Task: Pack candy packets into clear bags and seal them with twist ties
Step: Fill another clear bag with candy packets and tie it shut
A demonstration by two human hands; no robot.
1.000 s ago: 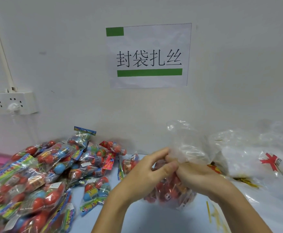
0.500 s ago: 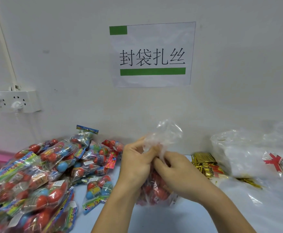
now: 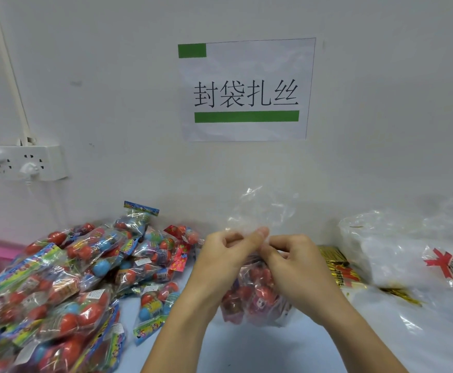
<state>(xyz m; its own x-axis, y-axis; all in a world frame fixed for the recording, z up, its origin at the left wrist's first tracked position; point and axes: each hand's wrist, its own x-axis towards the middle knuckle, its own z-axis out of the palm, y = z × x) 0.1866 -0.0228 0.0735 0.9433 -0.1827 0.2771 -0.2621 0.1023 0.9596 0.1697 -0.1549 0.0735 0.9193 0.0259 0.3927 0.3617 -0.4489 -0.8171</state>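
Pinching clear bag (image 3: 257, 292) neck: left hand (image 3: 221, 254), right hand (image 3: 296, 261).

the light is bright, even and diffuse, leaving only faint soft shadows under the candy packets (image 3: 66, 281) at 8 o'clock. small white glints of glare sit on the clear bag (image 3: 263, 208) at centre and on the plastic sacks (image 3: 397, 246) at 3 o'clock, whose outlines look hazy. wide-angle bending curves the wall conduit (image 3: 7, 68) at 10 o'clock, and the fingertips (image 3: 260, 232) are slightly motion-blurred.
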